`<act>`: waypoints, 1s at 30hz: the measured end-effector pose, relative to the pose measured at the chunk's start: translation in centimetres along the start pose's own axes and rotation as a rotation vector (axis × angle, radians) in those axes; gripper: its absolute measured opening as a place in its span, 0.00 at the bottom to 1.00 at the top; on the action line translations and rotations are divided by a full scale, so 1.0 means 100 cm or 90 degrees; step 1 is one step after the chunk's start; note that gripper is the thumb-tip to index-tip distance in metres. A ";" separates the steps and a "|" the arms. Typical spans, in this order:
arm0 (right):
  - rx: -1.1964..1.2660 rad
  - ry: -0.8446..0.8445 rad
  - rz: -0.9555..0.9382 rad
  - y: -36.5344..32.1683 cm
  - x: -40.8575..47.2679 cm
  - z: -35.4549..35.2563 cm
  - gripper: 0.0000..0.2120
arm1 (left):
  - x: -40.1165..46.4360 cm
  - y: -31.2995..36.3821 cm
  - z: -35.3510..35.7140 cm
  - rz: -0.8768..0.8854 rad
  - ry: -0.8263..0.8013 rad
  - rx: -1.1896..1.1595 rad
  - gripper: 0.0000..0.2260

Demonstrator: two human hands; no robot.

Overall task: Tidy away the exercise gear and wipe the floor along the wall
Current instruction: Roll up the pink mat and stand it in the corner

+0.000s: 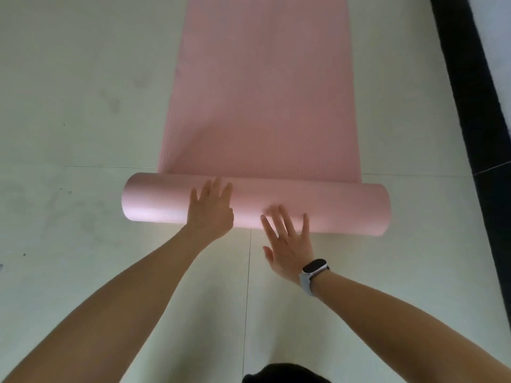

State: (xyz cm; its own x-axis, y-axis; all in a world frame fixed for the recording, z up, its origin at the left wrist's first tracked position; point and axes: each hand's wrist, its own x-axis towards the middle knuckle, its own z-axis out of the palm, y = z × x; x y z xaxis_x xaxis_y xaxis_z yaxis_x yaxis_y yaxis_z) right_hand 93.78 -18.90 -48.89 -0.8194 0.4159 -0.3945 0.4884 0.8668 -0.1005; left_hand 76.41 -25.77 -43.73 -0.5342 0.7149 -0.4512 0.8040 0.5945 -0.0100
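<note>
While the pink exercise mat (262,87) lies partly rolled on the pale tiled floor (83,111), its roll (331,208) runs crosswise to the person, long axis left to right, with the flat length stretching directly ahead. Left hand (211,208) rests flat on the roll's top, fingers straight and spread. Right hand (289,244), also flat and unclenched, meets the roll's near side with its fingertips, slightly blurred. Both sit left of the roll's centre. Rolling forward appears unobstructed; a dark strip (481,111) borders the floor on the right, well apart from the mat edge.
</note>
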 end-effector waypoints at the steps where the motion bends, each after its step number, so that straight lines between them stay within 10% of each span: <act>1: 0.001 -0.009 -0.006 0.006 0.012 -0.006 0.35 | -0.003 0.000 -0.005 0.027 -0.004 0.007 0.27; 7: 0.060 -0.037 -0.009 0.044 0.094 -0.064 0.28 | 0.019 -0.022 -0.029 0.143 -0.143 0.095 0.30; 13: 0.065 0.199 0.043 0.040 0.107 -0.077 0.23 | 0.095 -0.045 -0.032 0.202 -0.131 0.166 0.41; 21: 0.010 0.055 0.150 0.045 0.183 -0.077 0.31 | 0.235 -0.056 -0.072 0.156 -0.081 -0.001 0.30; 30: 0.101 -0.023 0.137 0.105 0.344 -0.175 0.26 | 0.289 -0.066 -0.074 0.298 0.290 -0.060 0.24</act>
State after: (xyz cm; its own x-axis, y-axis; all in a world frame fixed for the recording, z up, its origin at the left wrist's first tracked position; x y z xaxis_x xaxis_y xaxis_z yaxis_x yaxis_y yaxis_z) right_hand 65.47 9.37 -47.52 -0.6813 0.5734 -0.4549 0.6937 0.7043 -0.1511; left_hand 53.71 -6.36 -50.09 -0.2067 0.9778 0.0347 0.9632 0.1971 0.1827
